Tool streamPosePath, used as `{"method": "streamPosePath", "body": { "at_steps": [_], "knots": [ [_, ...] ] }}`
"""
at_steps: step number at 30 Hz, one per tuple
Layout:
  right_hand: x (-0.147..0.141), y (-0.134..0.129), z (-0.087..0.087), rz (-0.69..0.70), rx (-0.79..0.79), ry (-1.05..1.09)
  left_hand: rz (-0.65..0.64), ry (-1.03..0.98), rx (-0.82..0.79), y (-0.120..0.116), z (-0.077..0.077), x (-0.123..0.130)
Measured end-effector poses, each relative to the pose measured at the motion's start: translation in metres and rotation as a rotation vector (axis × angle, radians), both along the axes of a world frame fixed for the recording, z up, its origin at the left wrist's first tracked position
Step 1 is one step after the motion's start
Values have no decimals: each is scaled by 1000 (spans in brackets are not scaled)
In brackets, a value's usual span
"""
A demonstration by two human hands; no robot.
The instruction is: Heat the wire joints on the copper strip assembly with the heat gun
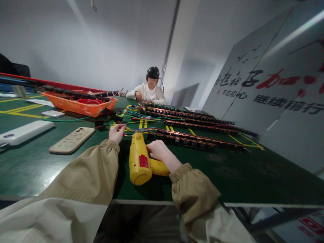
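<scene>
My right hand (160,150) is wrapped round the handle of a yellow heat gun (140,158), whose nozzle points away from me at coloured wires (145,129). These wires run from the left end of a long black strip with copper-coloured bars (192,137). Left of the nozzle, my left hand (117,133) is closed in a pinch at the wire ends; what lies between the fingertips is too small to make out. Further back, more such strips (197,125) lie side by side with green, blue and red wires at their left ends.
An orange basket (83,107) with black and red parts stands at the back left. Nearer are a patterned phone case (72,140), a white device (27,132) and a small white box (53,114). Another person (149,91) sits across the green table (243,179).
</scene>
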State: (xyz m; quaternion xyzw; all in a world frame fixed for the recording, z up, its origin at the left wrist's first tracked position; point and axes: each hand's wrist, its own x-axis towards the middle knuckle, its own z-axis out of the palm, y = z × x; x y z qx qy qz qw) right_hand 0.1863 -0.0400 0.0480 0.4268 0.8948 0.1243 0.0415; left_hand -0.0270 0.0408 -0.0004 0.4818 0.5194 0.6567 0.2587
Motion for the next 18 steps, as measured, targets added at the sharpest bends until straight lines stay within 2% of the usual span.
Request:
{"method": "streamPosePath", "body": {
  "at_steps": [9, 18],
  "knots": [
    [-33, 4, -4, 102, 41, 27, 35, 75, 4, 4, -4, -3],
    [-35, 1, -1, 102, 35, 46, 36, 96, -22, 4, -3, -5]
  ]
}}
